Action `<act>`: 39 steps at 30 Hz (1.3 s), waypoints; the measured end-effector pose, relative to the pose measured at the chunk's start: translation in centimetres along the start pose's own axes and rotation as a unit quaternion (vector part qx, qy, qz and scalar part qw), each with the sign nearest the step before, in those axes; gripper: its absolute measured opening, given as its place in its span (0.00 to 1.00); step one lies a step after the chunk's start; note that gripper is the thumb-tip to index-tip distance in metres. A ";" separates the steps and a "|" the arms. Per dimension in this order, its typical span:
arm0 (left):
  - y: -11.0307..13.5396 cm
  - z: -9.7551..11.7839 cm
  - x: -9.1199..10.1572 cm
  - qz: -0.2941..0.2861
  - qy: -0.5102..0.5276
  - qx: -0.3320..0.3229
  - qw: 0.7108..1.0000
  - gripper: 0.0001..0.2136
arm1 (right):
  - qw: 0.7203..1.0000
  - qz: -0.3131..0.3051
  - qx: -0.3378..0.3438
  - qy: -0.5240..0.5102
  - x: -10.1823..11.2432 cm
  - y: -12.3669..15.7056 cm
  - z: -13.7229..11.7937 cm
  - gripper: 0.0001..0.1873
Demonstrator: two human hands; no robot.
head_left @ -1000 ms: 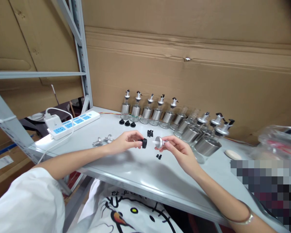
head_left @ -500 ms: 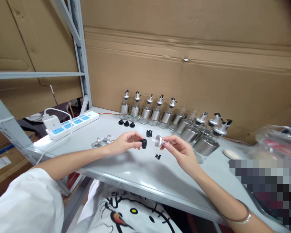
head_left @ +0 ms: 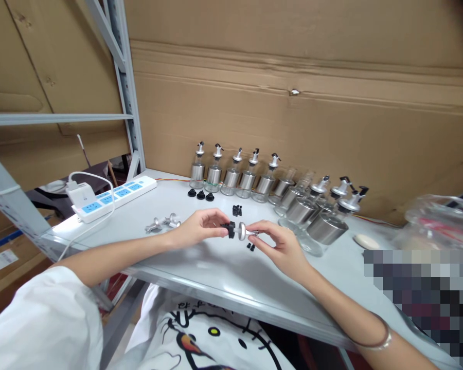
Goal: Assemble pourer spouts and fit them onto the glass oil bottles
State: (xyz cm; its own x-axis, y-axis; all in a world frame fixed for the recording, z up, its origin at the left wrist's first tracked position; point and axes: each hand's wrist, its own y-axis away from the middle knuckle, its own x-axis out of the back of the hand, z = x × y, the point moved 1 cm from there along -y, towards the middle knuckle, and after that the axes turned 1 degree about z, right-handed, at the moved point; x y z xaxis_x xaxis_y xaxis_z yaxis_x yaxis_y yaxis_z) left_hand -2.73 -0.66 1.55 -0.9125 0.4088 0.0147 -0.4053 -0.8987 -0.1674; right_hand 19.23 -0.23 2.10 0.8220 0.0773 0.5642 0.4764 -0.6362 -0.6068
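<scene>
Between thumb and fingers, my left hand (head_left: 200,226) grips a black ribbed stopper (head_left: 231,229). My right hand (head_left: 277,245) pinches a silver pour spout (head_left: 242,231) by its narrow end, the round flange facing left. The spout's pale stem meets the stopper; how far it reaches inside is hidden. Both parts are held above the grey table. Below the right fingers lie small black pieces (head_left: 250,247), and behind the hands is a cluster of similar black pieces (head_left: 237,210). Left of my left hand rest loose silver spouts (head_left: 162,222).
Several glass bottles with steel sleeves (head_left: 248,181) stand in a row along the cardboard wall (head_left: 293,123), most with spouts. Three black stoppers (head_left: 201,195) sit before them. A white power strip (head_left: 116,198) lies at left, a clear plastic bag (head_left: 440,221) at right.
My right hand has moved left with the pour spout, bringing its stem against the black stopper. My left hand has stayed nearly still.
</scene>
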 end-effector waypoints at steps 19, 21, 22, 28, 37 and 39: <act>0.9 -0.6 -0.4 0.014 -0.077 -0.098 0.992 0.11 | 0.864 0.001 0.404 0.301 0.0 -0.1 -2.7 0.10; 1.1 -0.6 -0.6 0.019 -0.112 -0.166 0.980 0.08 | 0.860 0.013 0.408 0.306 -0.3 0.0 -2.9 0.09; 1.2 -0.5 -0.7 0.021 -0.129 -0.195 0.972 0.07 | 0.868 0.018 0.400 0.293 -0.4 0.1 -2.9 0.09; 1.8 -0.3 -1.2 0.015 -0.233 -0.299 0.925 0.03 | 0.955 -0.006 0.262 0.135 -0.9 0.3 -2.4 0.08; 1.5 -0.1 -1.2 0.006 -0.307 -0.396 0.865 0.03 | 0.982 -0.064 -0.117 -0.136 -1.6 -0.3 -1.4 0.09; 1.2 -0.1 -1.1 0.020 -0.308 -0.399 0.863 0.03 | 0.947 -0.083 -0.194 -0.243 -1.8 -1.0 -1.2 0.12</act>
State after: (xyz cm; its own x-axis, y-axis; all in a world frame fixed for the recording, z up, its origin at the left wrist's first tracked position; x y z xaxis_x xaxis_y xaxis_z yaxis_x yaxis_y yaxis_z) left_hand -2.27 -2.20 1.27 -0.8806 -0.0030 0.4739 -0.4305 -0.4133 -0.8024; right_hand 16.85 -0.67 2.37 0.8375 0.4845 0.2527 0.5381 -0.8116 -0.2275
